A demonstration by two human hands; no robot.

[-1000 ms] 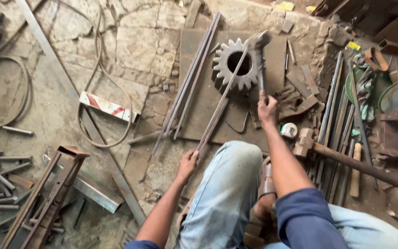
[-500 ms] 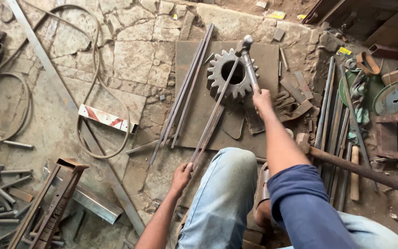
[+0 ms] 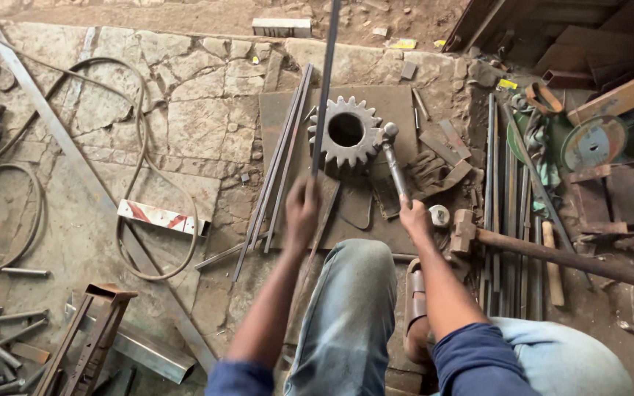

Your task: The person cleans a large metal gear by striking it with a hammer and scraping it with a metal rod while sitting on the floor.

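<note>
Raised since the earlier frames, the long steel bar [image 3: 324, 88] now stands near upright in the left hand [image 3: 302, 213], where it lay slanted across the gear with its far end by the hammer head; the hammer [image 3: 392, 165] has dropped low beside the gear. Left hand is closed around the bar's lower part, fingers wrapped tight. Right hand [image 3: 414, 218] is closed on the hammer handle, head resting at about 3 o'clock of the toothed gear [image 3: 347, 133]. Gear lies flat on the dark steel plate [image 3: 280, 147] on the stone floor [image 3: 185, 117], bore facing up. Bar's long axis runs 6 to 12 o'clock, top end leaving the picture at 12, lower end hidden behind the hand and the knee. Hammer points from the hand toward 11 o'clock. To do this well, judging from the grip: keep the bar steady and plumb, hand well clear of the teeth, hammer swing short and square. Thin rods [image 3: 277, 169] lie at 9 o'clock of the gear; a sledgehammer [image 3: 552, 257] lies at 3 o'clock of the right hand; a cable [image 3: 137, 154] loops at the left.
</note>
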